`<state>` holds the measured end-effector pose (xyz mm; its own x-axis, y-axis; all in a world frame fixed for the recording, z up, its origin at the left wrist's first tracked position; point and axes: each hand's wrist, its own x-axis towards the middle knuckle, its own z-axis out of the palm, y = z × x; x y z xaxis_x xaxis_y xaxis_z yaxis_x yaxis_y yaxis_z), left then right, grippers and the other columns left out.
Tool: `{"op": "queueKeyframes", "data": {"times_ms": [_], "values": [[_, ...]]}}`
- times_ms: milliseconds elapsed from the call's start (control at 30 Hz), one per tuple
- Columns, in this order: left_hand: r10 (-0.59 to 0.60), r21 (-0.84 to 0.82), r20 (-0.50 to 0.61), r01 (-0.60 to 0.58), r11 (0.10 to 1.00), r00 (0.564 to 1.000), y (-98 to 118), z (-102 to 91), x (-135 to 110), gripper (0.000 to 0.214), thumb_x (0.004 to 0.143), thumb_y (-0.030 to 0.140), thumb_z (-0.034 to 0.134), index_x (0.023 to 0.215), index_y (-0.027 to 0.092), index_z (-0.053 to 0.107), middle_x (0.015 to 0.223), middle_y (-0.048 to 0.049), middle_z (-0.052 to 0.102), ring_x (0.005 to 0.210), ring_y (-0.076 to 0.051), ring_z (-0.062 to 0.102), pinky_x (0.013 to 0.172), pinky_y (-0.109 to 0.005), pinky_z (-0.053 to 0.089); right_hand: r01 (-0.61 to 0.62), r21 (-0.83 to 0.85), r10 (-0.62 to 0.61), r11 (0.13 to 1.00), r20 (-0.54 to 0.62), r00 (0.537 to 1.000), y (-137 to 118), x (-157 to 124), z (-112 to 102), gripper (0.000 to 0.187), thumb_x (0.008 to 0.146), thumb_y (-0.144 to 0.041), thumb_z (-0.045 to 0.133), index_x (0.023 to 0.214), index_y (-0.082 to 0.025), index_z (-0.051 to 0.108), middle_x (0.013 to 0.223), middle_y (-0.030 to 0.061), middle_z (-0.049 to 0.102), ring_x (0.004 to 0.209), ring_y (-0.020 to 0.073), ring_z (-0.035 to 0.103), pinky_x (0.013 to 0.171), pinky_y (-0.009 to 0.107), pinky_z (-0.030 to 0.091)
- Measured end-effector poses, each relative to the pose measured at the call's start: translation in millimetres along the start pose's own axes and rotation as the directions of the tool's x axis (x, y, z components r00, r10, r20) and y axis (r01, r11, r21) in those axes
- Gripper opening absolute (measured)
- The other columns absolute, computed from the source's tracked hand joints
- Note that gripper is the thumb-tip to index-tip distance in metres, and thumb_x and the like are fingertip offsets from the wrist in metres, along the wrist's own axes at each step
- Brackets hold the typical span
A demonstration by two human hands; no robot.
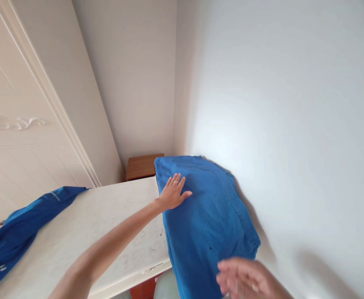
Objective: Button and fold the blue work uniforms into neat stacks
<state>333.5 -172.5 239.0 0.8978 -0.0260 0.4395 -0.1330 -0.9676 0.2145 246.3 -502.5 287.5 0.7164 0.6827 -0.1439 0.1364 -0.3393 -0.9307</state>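
A blue cloth garment lies spread over the right end of the white table, its near part hanging past the front edge. Along its right side runs a stitched band, gathered at the lower corner, and a small dark spot shows near the front. My left hand rests flat on the upper left part of the cloth, fingers stretched out and a ring on one of them. At the bottom right, my right hand is slightly blurred over the garment's near right part. Its fingers are loosely bent, with nothing visible in them.
A second blue garment with white markings lies along the left side of the white table. Behind stands a brown wooden cabinet. A white wall rises close on the right; a cream wardrobe stands at the left.
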Motion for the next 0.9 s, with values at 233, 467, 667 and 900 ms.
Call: {"op": "queueKeyframes", "data": {"times_ms": [233, 467, 667, 900], "values": [[0.124, 0.148, -0.097, -0.109, 0.983, 0.988, 37.6, 30.1, -31.0, 0.084, 0.091, 0.070, 0.029, 0.153, 0.013, 0.027, 0.157, -0.0179, 0.027, 0.147, -0.034, 0.018, 0.118, -0.054, 0.018, 0.520, -0.626, -0.625, 0.581, 0.065, 0.778, -97.5, 218.3, -20.2, 0.054, 0.095, -0.049, 0.045, 0.140, -0.021, 0.049, 0.147, 0.0103, 0.047, 0.138, 0.0245, 0.041, 0.116, 0.045, 0.032], [0.122, 0.123, -0.143, -0.105, 0.987, 0.982, 31.0, 31.6, -37.6, 0.082, 0.092, 0.067, 0.032, 0.155, 0.016, 0.020, 0.158, -0.0149, 0.025, 0.147, -0.032, 0.019, 0.118, -0.052, 0.022, 0.298, -0.872, -0.108, 0.387, 0.279, 0.954, -52.1, 367.2, -32.0, 0.070, 0.095, -0.061, 0.031, 0.150, -0.018, 0.035, 0.156, 0.0131, 0.030, 0.146, 0.0279, 0.025, 0.118, 0.051, 0.019], [0.105, 0.081, -0.150, -0.093, 0.992, 0.983, 32.4, 31.1, -40.1, 0.084, 0.092, 0.067, 0.035, 0.156, 0.016, 0.015, 0.159, -0.0138, 0.021, 0.147, -0.033, 0.018, 0.118, -0.052, 0.024, 0.271, -0.897, -0.012, 0.348, 0.285, 0.958, -28.8, 412.0, -66.6, 0.083, 0.090, -0.074, 0.019, 0.155, -0.022, 0.021, 0.162, 0.0059, 0.012, 0.150, 0.0248, 0.008, 0.121, 0.049, 0.005], [0.084, 0.063, -0.212, -0.072, 0.995, 0.974, 34.0, 31.9, -41.2, 0.083, 0.092, 0.066, 0.037, 0.155, 0.016, 0.017, 0.159, -0.0122, 0.023, 0.146, -0.032, 0.020, 0.118, -0.050, 0.027, 0.159, -0.939, 0.022, 0.306, 0.174, 0.985, -27.7, 457.1, -76.5, 0.087, 0.089, -0.073, 0.016, 0.156, -0.016, 0.016, 0.162, 0.0092, 0.012, 0.150, 0.0248, 0.008, 0.121, 0.043, 0.006]]}}
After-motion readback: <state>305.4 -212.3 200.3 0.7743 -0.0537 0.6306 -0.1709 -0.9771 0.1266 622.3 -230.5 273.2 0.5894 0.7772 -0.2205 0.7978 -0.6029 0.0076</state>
